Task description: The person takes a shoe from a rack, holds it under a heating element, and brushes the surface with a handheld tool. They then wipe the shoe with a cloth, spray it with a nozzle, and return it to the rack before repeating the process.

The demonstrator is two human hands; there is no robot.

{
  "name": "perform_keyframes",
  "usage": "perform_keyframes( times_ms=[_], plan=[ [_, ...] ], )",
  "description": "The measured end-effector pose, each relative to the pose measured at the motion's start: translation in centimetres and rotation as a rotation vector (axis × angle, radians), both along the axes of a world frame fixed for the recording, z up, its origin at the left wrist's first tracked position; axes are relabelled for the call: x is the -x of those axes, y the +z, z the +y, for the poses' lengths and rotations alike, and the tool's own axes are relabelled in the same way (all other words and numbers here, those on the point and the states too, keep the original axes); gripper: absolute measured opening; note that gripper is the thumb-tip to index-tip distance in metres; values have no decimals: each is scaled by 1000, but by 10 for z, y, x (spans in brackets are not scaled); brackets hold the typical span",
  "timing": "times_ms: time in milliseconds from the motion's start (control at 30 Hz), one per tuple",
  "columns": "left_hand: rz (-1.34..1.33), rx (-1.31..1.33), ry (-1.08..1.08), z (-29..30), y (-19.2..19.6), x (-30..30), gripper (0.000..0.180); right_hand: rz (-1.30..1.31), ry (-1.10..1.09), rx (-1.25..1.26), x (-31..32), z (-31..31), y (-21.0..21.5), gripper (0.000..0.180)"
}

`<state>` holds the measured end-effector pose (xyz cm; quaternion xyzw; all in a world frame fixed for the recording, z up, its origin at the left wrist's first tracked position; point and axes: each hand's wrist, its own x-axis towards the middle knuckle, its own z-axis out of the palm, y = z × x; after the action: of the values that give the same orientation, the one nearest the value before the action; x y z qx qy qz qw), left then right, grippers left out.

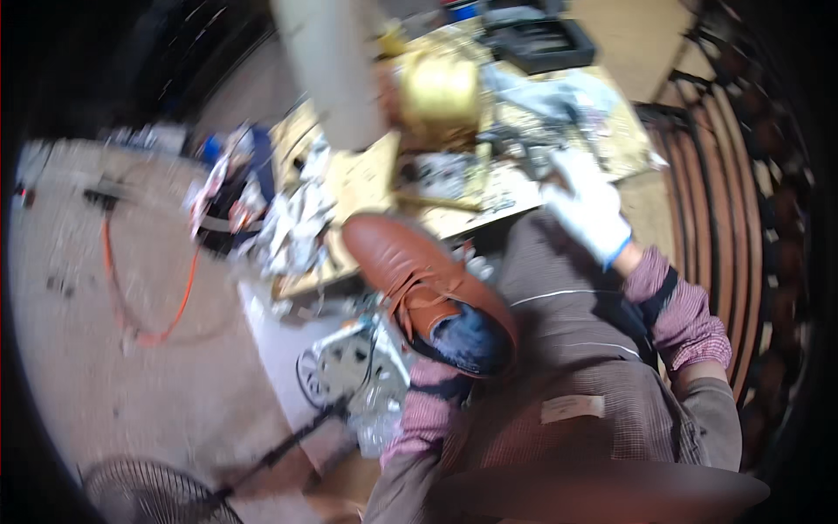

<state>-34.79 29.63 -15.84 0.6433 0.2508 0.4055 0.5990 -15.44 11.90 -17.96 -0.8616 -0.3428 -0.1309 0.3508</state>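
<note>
A brown leather lace-up shoe is held up at the middle, its toe toward the far left and its opening facing me. Bluish material shows inside the opening. My left arm, in a checked pink sleeve, runs up to the heel; the left hand itself is hidden by the shoe it supports. My right hand, in a white glove with a blue cuff, reaches over the table's near right edge beside a cluster of dark small items. Its fingers are blurred, so I cannot make out anything in them.
A yellow spool stands on the cluttered table behind a pale upright post. A black tray lies at the far right. Crumpled white scraps fill the left side. Slatted seating stands right; a fan stands lower left.
</note>
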Motion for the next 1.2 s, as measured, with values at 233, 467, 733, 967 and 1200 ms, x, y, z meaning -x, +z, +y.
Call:
perform_keyframes(
  times_ms=[233,467,733,967,1200],
  plan=[
    [-193,503,-817,-54,-17,-31,95,478,615,207,96,-118,156,34],
    [300,257,-1492,-154,41,-109,94,80,35,498,178,-224,294,34],
    [371,935,-1673,-223,59,-107,90,654,-1364,153,322,-377,313,33],
    [484,816,-1463,-177,31,-99,88,468,-1808,749,414,-549,162,43],
    [402,833,-1207,-134,11,-83,83,78,-1722,817,336,-555,136,43]
  ],
)
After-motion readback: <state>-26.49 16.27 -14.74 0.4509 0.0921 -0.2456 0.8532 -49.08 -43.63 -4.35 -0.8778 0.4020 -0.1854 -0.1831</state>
